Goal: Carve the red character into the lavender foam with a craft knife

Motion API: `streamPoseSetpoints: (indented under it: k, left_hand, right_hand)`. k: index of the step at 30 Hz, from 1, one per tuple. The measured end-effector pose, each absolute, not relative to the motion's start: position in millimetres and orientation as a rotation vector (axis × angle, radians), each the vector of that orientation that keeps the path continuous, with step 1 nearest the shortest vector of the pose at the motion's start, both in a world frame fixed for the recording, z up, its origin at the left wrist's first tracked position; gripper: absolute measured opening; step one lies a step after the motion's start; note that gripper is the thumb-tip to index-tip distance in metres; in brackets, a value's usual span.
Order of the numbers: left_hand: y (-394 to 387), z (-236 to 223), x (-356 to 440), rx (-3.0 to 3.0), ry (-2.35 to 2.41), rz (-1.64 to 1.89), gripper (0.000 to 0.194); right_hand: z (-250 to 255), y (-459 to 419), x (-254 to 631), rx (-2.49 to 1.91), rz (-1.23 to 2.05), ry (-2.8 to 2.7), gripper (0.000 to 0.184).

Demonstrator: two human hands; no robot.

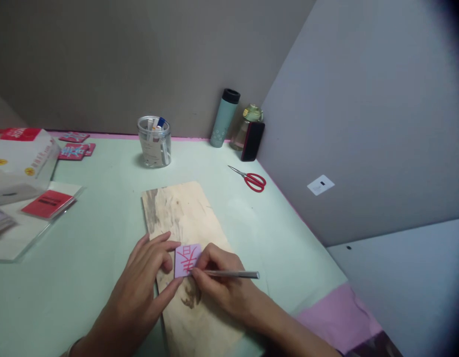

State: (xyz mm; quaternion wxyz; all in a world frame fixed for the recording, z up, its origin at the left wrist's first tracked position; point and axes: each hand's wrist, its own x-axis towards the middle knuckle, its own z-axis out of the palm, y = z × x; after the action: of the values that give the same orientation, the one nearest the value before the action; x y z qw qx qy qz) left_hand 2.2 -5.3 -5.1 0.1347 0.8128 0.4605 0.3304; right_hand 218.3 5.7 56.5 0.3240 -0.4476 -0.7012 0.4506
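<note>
A small purple square (180,263) with a red character drawn on it lies on a pale wooden board (180,203). My left hand (147,272) steadies it, thumb at the lower edge and fingertips at the upper left. In the fingers of my right hand (224,277) is a slim silver pen-shaped tool (240,274), gripped like a pen. Its handle points right, and its front end meets the square's lower right part. The fingers hide most of the tip, so I cannot tell what kind it is.
Red-handled scissors (254,181) lie beyond the board. Farther back stand a clear jar of pens (154,144), a green tumbler (225,119), a bottle (238,136) and a phone (253,142). At left are a white-and-red bag (24,158), a red packet (46,204) and pink pieces (71,151).
</note>
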Motion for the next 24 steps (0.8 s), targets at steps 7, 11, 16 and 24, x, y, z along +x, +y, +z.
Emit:
streamPoseSetpoints:
  k: [7, 11, 16, 24]
  left_hand:
    - [-7, -4, 4, 2.295, 1.383, 0.999, 0.019]
    - [-5, -3, 6, 2.293, 1.399, 1.019, 0.019]
    - [-6, -2, 7, 2.308, 1.393, 1.011, 0.019]
    - [-9, -3, 6, 2.291, 1.385, 0.984, 0.02]
  right_hand:
    - [55, 6, 218, -1.155, 1.152, -1.847, 0.02]
    - [54, 6, 218, -1.145, 1.16, -1.83, 0.019]
    - [61, 9, 216, -1.172, 1.114, -1.912, 0.018]
    - [79, 15, 230, -1.134, 1.019, -2.018, 0.018]
